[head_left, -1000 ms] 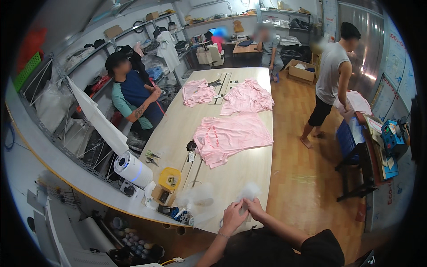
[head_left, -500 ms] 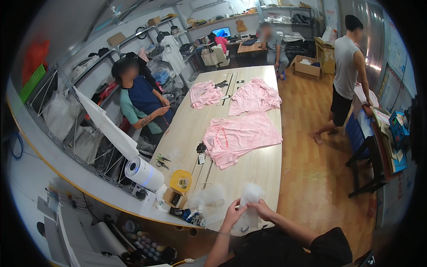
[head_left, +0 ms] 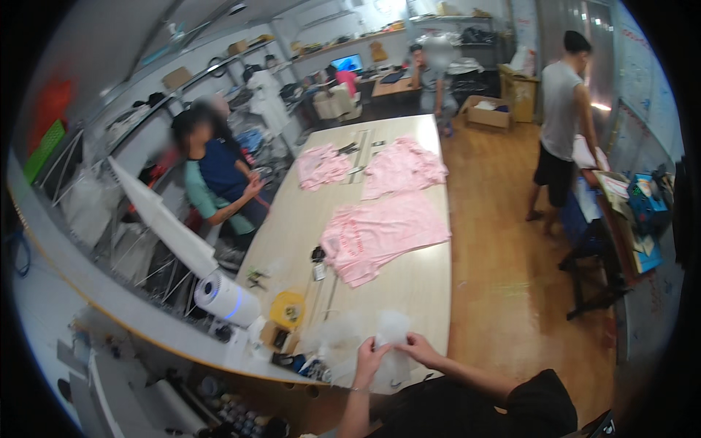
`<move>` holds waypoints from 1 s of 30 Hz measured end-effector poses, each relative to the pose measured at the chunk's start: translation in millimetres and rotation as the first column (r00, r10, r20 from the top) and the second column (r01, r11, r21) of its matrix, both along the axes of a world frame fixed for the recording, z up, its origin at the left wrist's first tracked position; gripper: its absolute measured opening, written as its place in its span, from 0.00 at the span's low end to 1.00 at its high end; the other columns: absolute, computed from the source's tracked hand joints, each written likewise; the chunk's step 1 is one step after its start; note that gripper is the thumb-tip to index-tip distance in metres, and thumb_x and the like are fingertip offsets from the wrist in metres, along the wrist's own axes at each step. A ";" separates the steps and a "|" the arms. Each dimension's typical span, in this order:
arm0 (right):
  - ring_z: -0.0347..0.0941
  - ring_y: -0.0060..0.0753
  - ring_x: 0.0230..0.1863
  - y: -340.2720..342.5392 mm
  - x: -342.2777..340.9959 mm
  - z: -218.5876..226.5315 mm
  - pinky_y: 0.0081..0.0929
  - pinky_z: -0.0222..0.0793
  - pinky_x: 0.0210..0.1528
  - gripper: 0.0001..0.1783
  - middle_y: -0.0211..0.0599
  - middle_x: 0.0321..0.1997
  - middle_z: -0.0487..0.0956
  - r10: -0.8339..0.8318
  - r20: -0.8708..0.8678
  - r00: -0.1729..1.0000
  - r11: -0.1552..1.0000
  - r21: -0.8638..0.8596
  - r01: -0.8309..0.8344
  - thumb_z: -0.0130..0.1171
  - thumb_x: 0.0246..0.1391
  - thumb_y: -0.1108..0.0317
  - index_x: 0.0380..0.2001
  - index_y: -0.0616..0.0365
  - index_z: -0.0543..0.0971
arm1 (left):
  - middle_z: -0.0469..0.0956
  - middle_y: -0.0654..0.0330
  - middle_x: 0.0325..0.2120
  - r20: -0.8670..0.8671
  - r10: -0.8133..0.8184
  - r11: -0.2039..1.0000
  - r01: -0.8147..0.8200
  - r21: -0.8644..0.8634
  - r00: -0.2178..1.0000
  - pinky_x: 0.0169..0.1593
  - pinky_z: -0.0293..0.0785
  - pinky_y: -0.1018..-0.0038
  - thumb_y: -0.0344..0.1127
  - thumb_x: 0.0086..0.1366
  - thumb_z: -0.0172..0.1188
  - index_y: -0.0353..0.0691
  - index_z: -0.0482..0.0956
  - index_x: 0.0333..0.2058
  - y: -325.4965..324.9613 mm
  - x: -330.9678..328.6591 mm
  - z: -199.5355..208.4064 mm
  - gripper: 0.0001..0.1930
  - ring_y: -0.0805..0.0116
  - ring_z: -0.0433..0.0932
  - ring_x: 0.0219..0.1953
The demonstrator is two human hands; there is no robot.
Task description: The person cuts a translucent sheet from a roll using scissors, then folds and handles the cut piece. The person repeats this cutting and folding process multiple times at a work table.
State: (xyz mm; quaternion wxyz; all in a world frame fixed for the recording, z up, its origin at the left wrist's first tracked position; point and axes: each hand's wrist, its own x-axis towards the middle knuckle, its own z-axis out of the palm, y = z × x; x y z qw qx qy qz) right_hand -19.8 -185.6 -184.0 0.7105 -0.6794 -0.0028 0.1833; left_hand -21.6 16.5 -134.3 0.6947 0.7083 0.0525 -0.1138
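At the near end of the long table, my left hand (head_left: 371, 358) and my right hand (head_left: 418, 347) pinch a thin, whitish, see-through sheet (head_left: 394, 327) between them. Its upper part is bunched above my fingers, and whether it is film or fabric I cannot tell. More sheer whitish material (head_left: 332, 334) lies on the table to the left of my left hand. Beyond my hands, a pink T-shirt (head_left: 387, 233) with red lettering is spread flat. Two more pink garments, one at left (head_left: 323, 166) and one at right (head_left: 405, 168), lie crumpled farther back.
Along the table's left edge stand a white cylindrical appliance (head_left: 228, 301), a yellow tray (head_left: 288, 310), snips (head_left: 256, 279) and a small open box (head_left: 279, 336). One co-worker (head_left: 219, 175) stands left; another (head_left: 566, 117) bends over a cluttered stand (head_left: 621, 219) at right. A third sits at the back.
The whole view has shifted slightly and blurred. My hands have drawn a little apart along the sheet, still pinching it. The co-worker at left has turned and leans back with hands together.
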 end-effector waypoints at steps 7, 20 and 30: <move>0.79 0.30 0.43 -0.2 -2.6 -14.9 0.34 0.76 0.47 0.22 0.42 0.44 0.85 -0.117 0.141 0.983 0.993 0.038 0.112 0.69 0.64 0.57 0.50 0.67 0.83 | 0.87 0.59 0.42 0.003 0.019 0.991 -0.018 -0.135 1.000 0.45 0.81 0.74 0.28 0.67 0.71 0.32 0.82 0.51 -17.3 -8.9 31.0 0.15 0.74 0.84 0.41; 0.75 0.26 0.61 1.2 -4.0 15.2 0.30 0.73 0.63 0.25 0.36 0.61 0.79 -0.085 -0.129 0.988 0.955 0.272 0.118 0.60 0.71 0.64 0.66 0.61 0.71 | 0.85 0.59 0.48 -0.189 -0.027 0.954 -0.031 -0.297 0.982 0.50 0.80 0.72 0.35 0.78 0.60 0.34 0.79 0.57 -18.2 -8.0 20.5 0.15 0.71 0.83 0.45; 0.66 0.47 0.76 3.9 0.2 25.9 0.47 0.56 0.81 0.45 0.46 0.78 0.68 0.045 -0.420 0.907 0.815 0.540 0.210 0.37 0.77 0.33 0.78 0.60 0.61 | 0.79 0.56 0.61 -0.226 -0.048 0.932 -0.038 -0.360 0.973 0.66 0.71 0.67 0.50 0.82 0.53 0.32 0.73 0.65 -10.5 -12.8 24.6 0.27 0.66 0.76 0.63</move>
